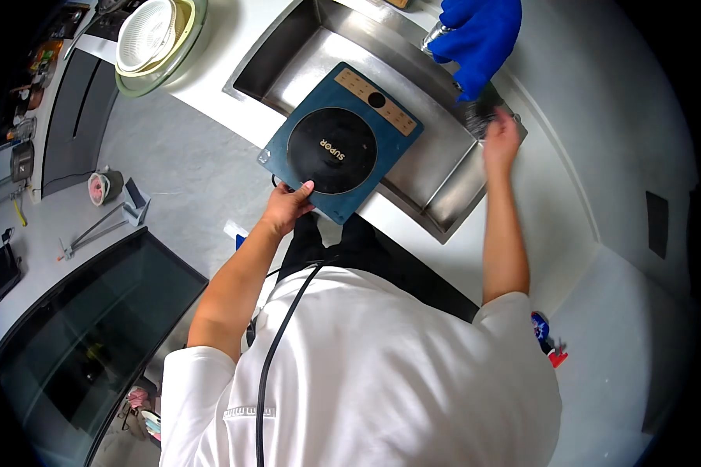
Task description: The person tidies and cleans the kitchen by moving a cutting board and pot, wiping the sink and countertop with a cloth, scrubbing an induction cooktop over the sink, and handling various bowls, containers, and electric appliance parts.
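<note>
My left hand (pixel 287 206) grips the near edge of a teal induction cooker (pixel 401 152), thumb on top and fingers underneath. The cooker has a round black plate marked SUPOR and a tan control strip. It is tilted and covers part of the steel sink (pixel 288 50). My right hand (pixel 501 142) is at the sink's right corner, blurred by motion. Beside its fingertips is a dark, shiny bundle (pixel 479 118) that I cannot make out. Whether the hand holds it is unclear. A blue cloth (pixel 483 39) hangs just beyond, over the metal faucet (pixel 436 35).
A white colander (pixel 144 35) sits in stacked bowls on the counter at upper left. Behind me on the left are a dark glass panel (pixel 93 335), a small bin (pixel 105 187) and a grey metal stand (pixel 105 226). A spray bottle (pixel 549 338) stands at the right.
</note>
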Demonstrator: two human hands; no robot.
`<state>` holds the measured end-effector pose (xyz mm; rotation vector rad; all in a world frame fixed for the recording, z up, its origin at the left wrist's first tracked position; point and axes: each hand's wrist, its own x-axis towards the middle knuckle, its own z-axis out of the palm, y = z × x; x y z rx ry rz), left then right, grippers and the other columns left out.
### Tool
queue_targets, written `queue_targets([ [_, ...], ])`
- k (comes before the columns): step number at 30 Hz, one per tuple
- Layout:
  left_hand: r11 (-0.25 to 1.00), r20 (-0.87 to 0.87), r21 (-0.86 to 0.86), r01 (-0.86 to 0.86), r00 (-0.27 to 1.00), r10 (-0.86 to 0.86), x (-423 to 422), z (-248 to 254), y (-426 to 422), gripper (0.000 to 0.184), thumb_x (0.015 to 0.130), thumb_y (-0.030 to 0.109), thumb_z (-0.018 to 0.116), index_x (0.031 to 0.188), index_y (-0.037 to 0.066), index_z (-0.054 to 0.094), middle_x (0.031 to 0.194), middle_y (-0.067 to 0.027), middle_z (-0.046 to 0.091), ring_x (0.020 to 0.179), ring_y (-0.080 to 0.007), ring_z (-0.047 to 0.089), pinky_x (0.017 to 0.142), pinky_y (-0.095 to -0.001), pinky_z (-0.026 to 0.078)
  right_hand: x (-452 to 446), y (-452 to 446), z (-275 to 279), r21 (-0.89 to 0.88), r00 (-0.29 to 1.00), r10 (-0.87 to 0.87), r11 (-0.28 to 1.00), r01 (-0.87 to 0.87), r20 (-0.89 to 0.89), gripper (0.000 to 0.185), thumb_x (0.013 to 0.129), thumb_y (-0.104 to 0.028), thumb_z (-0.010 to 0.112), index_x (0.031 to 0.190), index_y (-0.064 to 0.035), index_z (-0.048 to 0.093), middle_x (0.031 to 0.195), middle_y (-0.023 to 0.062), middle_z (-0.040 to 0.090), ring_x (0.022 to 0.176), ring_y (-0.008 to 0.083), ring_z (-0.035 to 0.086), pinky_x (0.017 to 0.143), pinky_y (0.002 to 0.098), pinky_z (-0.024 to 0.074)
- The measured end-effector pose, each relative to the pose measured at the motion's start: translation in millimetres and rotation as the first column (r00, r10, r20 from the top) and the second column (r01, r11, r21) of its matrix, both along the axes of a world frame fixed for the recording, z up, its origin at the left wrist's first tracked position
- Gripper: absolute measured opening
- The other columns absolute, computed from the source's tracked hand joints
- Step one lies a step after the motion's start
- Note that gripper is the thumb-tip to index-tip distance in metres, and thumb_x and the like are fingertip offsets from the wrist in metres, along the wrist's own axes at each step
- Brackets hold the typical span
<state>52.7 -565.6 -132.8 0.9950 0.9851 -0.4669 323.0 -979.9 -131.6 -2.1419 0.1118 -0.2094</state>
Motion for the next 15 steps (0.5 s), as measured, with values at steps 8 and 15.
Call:
queue_targets([
  [8,0.999,0.020,0.025,0.038,0.999,-0.038,-1,-3,0,0.057,0.094,0.024,0.072,0.138,0.003,0.042,0.129,-0.0132,0.061,0.111,-0.0288,0.065,0.092,-0.0427,0.056,-194,206,18,-0.443,0.731,0.681,0.642,-0.626,-0.047,0.030,0.089,-0.015,0.066,0.119,-0.0102,0.070,0.092,0.0115,0.056,0.088,0.0303,0.056,0.076,0.0422,0.0492],
  [15,0.997,0.041,0.067,0.033,0.999,-0.036,-1,6,-3,0.053,0.095,0.024,0.072,0.135,0.002,0.045,0.125,-0.0117,0.063,0.109,-0.0267,0.066,0.089,-0.0404,0.058,-98,168,-10,-0.496,0.854,0.519,0.752,-0.434,0.041,0.026,0.094,-0.014,0.058,0.115,-0.0030,0.068,0.094,0.0169,0.059,0.093,0.0356,0.058,0.081,0.0476,0.0498],
])
